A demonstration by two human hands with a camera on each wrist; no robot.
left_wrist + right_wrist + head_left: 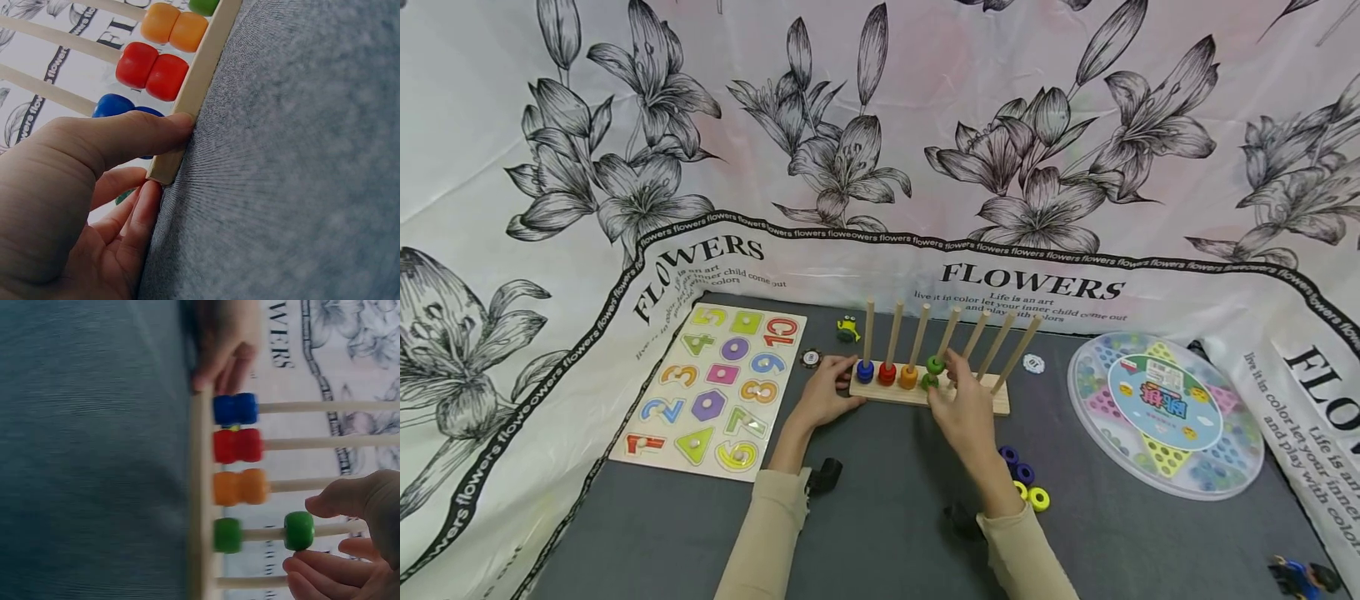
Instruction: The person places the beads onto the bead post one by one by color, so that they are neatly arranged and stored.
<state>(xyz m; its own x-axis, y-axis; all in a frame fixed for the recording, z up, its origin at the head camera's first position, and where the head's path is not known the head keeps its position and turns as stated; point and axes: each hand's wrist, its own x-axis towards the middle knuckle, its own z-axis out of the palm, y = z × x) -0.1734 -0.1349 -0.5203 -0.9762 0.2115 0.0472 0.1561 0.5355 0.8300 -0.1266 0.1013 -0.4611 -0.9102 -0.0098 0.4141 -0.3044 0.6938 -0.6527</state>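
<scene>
A wooden bead-stacking rack with several upright pegs stands on the dark cloth. Two blue beads, two red beads and two orange beads sit stacked on its first three pegs. On the fourth peg, one green bead rests at the base. Partway up that peg is another green bead, pinched at its edges between the thumb and fingers of my right hand. My left hand grips the rack's left end, thumb on the front edge, fingers behind.
Loose purple rings and yellow rings lie beside my right forearm. A number-and-shape puzzle board is at left, a round board game at right. A small yellow-green toy and a dark chip lie behind my left hand.
</scene>
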